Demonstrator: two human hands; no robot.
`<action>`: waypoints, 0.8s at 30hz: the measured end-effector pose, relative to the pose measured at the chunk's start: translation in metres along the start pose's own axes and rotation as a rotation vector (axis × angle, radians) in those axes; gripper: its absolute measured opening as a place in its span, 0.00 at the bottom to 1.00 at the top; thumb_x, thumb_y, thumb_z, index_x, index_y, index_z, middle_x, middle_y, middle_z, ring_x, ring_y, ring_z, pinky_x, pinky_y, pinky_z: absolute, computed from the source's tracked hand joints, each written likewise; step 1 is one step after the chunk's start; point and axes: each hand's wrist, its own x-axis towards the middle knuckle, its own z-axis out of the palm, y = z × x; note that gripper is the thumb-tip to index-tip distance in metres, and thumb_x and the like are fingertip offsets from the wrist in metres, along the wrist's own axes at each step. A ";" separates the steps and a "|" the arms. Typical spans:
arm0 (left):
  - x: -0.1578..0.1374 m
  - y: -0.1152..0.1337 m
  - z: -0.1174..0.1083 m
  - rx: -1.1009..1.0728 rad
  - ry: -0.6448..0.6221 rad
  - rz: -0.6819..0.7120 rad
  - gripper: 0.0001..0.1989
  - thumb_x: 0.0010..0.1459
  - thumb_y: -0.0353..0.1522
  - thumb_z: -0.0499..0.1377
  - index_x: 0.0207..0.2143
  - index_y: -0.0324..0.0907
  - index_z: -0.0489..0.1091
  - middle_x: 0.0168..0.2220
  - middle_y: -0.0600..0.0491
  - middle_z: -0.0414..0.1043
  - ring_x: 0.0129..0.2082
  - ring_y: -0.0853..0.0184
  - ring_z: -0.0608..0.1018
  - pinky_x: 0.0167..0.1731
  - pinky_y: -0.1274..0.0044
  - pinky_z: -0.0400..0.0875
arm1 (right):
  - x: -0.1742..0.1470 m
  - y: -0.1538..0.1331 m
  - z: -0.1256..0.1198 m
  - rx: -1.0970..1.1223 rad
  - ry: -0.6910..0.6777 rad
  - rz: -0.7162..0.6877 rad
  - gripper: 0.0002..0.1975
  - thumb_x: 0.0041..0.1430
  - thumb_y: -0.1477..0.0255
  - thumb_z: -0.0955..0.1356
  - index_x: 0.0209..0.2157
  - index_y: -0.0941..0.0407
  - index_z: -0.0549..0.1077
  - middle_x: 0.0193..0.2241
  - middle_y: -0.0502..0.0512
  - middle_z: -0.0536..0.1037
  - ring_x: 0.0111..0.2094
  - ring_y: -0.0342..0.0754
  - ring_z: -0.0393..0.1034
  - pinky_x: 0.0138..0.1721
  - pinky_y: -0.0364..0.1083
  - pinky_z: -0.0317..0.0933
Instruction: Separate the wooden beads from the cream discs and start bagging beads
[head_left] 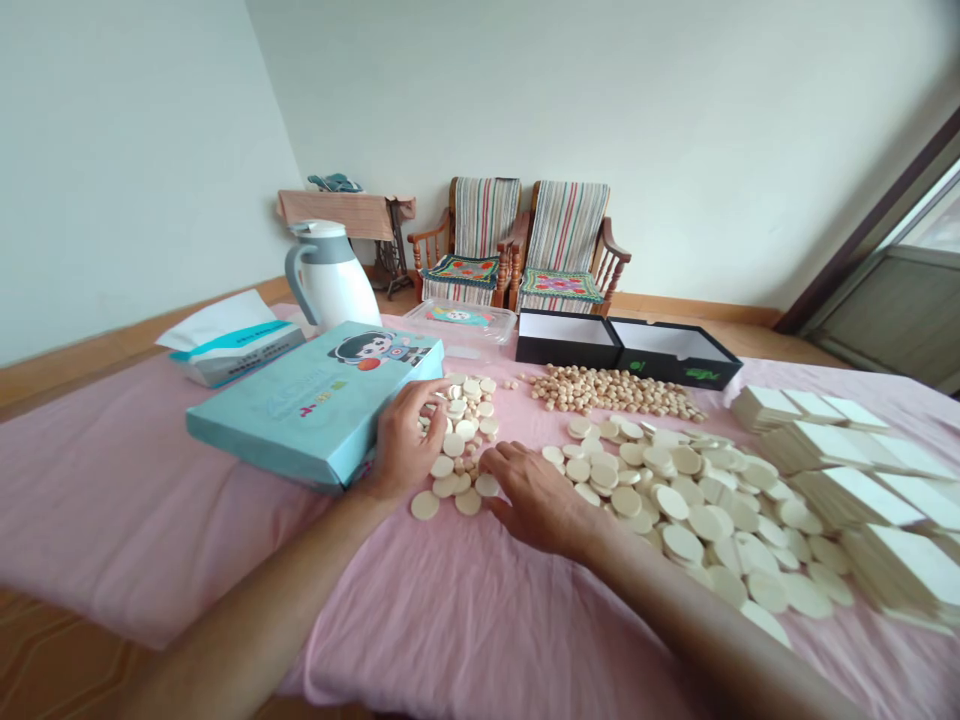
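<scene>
Between my two hands lies a small pile of pale round wooden discs (445,466) mixed with a few wooden beads. My left hand (409,435) rests at the pile's left edge, beside the light blue box (300,400), its fingers curved and apart. On the pile's right side, my right hand (536,495) reaches palm down with fingers spread, the fingertips touching or just above the discs. Neither hand visibly grips anything. A larger heap of wooden discs (690,490) spreads to the right of my right hand, partly behind my forearm.
Wooden beads (615,392) lie in front of two black open boxes (566,338). Stacks of pale square pieces (862,500) stand at the right. A clear plastic lid or container (465,318), a white jug (337,280) and a tissue pack (236,340) are at the back left.
</scene>
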 end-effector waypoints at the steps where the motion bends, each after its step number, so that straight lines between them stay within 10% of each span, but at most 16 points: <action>1: 0.001 0.002 -0.003 -0.002 0.036 0.029 0.12 0.57 0.27 0.53 0.44 0.40 0.68 0.41 0.49 0.71 0.36 0.69 0.76 0.36 0.77 0.73 | 0.000 0.000 0.001 -0.002 0.006 0.004 0.10 0.54 0.73 0.65 0.40 0.59 0.66 0.38 0.58 0.71 0.40 0.50 0.63 0.36 0.45 0.56; 14: 0.004 0.012 -0.022 0.063 0.196 0.113 0.12 0.58 0.26 0.52 0.44 0.40 0.67 0.37 0.51 0.72 0.38 0.68 0.76 0.45 0.73 0.70 | -0.015 0.037 -0.067 -0.346 -0.169 0.324 0.10 0.50 0.76 0.65 0.37 0.60 0.70 0.39 0.63 0.72 0.42 0.53 0.65 0.40 0.48 0.56; 24: 0.005 -0.006 -0.003 0.152 -0.182 0.032 0.15 0.58 0.26 0.49 0.46 0.41 0.67 0.43 0.48 0.71 0.41 0.65 0.75 0.43 0.73 0.70 | 0.005 0.018 -0.006 0.089 0.072 -0.020 0.14 0.54 0.80 0.63 0.44 0.58 0.68 0.40 0.58 0.71 0.43 0.48 0.64 0.42 0.44 0.57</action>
